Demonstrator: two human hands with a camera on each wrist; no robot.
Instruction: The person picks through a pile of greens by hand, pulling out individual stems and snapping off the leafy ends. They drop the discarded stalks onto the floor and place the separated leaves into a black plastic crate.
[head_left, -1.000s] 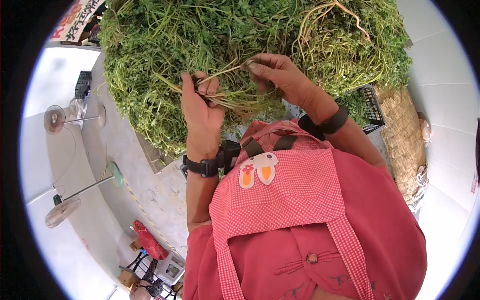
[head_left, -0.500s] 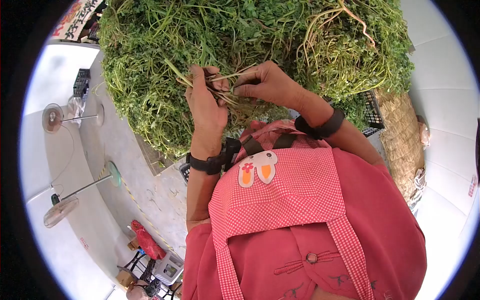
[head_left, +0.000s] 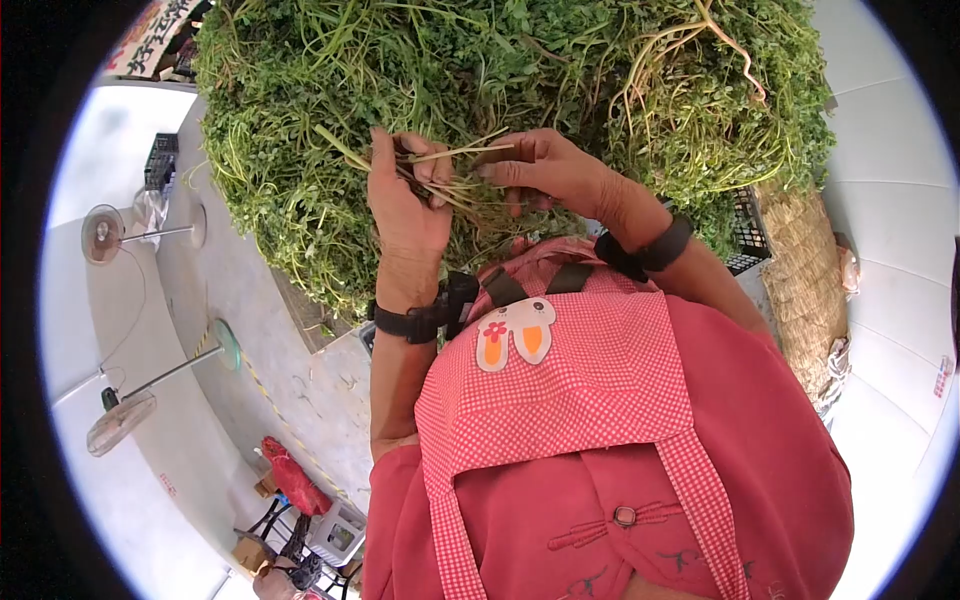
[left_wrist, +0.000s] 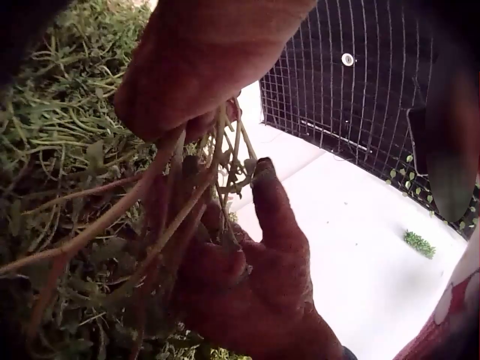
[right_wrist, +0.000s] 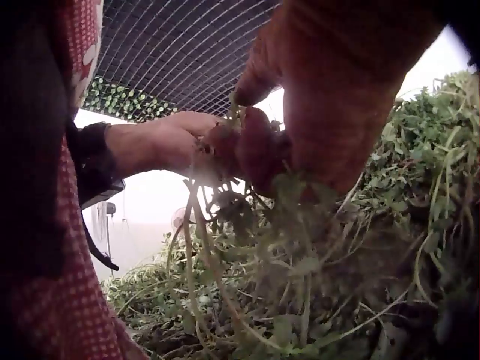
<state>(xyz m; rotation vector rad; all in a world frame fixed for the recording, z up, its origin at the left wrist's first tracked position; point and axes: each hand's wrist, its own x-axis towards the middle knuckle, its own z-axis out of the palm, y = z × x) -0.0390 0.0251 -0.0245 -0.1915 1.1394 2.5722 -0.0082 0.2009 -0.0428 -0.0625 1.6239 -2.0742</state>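
My left hand [head_left: 410, 205] grips a small bunch of pale plant stems [head_left: 445, 188] between thumb and fingers, with a thicker green stem poking out to the upper left. In the left wrist view, reddish-brown forked stems [left_wrist: 150, 195] hang from beneath this hand. My right hand [head_left: 560, 178] is close on the right, its fingers bent and the thumb toward the bunch. In the right wrist view, its fingertips close on thin leafy stems beside the left hand, and leaves hang below, partly blurred.
A large heap of leafy green plants [head_left: 430, 70] fills the area before me, with a long pinkish root [head_left: 735, 50] on top. A black crate [head_left: 748, 232] and a woven straw bale [head_left: 800, 290] stand at right. Fans [head_left: 122, 420] stand at left.
My right hand moved left and down to the bunch, then shifted slightly back to the right. The left hand still holds its stems, having moved only slightly.
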